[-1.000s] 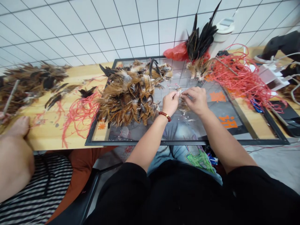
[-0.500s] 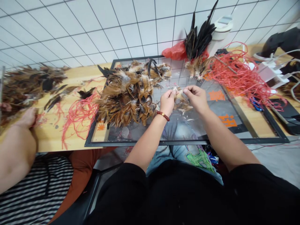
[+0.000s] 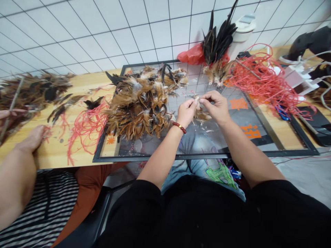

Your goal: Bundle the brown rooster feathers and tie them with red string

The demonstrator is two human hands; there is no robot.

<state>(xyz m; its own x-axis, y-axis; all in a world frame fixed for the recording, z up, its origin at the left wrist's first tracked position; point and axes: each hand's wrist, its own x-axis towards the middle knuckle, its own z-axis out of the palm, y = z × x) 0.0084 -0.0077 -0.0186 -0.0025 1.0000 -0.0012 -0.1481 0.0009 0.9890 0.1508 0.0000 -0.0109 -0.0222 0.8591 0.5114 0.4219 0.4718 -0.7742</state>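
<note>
- Right of the pile point(image 3: 139, 108) on the glass point(image 3: 160, 146), left hand point(image 3: 185, 112) pinches small tuft point(image 3: 197, 100).
- Right hand point(image 3: 216, 106) also pinches this tuft.
- Left of the pile, pink string point(image 3: 86, 124) lies on worktop point(image 3: 59, 155).

Arms angled inward, left hand point(image 3: 187, 112) pinched, right hand point(image 3: 216, 106) pinched

The one camera sat on the person's point(image 3: 199, 213) head, above the worktop's point(image 3: 90, 81) near edge, and looked forward and down, wall point(image 3: 156, 36) ahead.

A white tiled wall point(image 3: 103, 31) rose beyond the left hand point(image 3: 186, 113) and right hand point(image 3: 217, 106), a wooden table point(image 3: 51, 155) stretched to either side, and grey floor point(image 3: 307, 174) lay nearer, rightward.
</note>
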